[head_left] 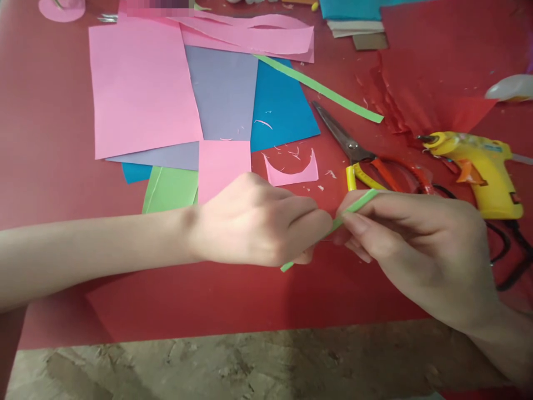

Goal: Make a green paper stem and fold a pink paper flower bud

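Both hands meet over the front of a red table (50, 139), pinching one thin green paper strip (358, 205) that looks rolled or folded lengthwise. My left hand (258, 219) is closed on the strip's lower part, whose end pokes out below its fingers. My right hand (416, 239) is closed on the upper part, with the tip showing above its fingers.
Scissors (353, 150) with red and yellow handles and a yellow glue gun (478, 164) lie just behind my right hand. Pink (137, 89), purple (220, 89), blue (278, 105) and green paper sheets, a long green strip (320, 89) and red fringed paper (416, 94) spread behind.
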The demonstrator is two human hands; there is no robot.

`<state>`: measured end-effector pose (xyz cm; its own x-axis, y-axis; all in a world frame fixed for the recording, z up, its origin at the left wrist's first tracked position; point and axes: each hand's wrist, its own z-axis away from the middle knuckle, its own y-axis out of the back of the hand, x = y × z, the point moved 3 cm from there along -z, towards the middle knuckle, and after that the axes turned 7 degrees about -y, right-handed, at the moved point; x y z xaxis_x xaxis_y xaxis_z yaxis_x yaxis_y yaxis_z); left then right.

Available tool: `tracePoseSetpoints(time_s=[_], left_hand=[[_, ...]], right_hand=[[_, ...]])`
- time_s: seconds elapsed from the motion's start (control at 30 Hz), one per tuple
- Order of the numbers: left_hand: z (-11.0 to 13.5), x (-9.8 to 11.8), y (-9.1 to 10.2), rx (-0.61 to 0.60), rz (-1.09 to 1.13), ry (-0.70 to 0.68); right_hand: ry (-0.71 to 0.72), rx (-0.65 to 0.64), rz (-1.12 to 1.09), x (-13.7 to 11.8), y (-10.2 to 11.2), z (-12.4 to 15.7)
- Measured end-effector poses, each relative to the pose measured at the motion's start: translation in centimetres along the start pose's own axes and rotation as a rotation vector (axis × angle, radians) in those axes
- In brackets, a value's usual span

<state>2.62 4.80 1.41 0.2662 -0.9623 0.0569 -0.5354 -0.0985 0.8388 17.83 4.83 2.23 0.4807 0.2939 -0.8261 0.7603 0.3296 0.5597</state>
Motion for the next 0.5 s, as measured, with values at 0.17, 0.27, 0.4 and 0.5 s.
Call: tracePoseSetpoints(time_s=[0.17,0.27,0.4,0.5], left_hand=[[0.05,-0.37,-0.11,0.101,0.133,0.173],[0.12,-0.58,-0.39,0.112,0.347,0.232],[0.21,-0.5,-0.69,0.098,0.542,0.22],[0.2,-0.44,-0.57,0.117,0.531,0.223]], right_hand=[[-0.07,0.012,-0.103,0.85,0.21,0.31],[-0.096,0.025,-0.149,1.08,0.31,0.45],[-0.059,0.041,-0.089,0.81,0.18,0.45],[-0.009,0.079,0.004,0.55,0.26,0.35]])
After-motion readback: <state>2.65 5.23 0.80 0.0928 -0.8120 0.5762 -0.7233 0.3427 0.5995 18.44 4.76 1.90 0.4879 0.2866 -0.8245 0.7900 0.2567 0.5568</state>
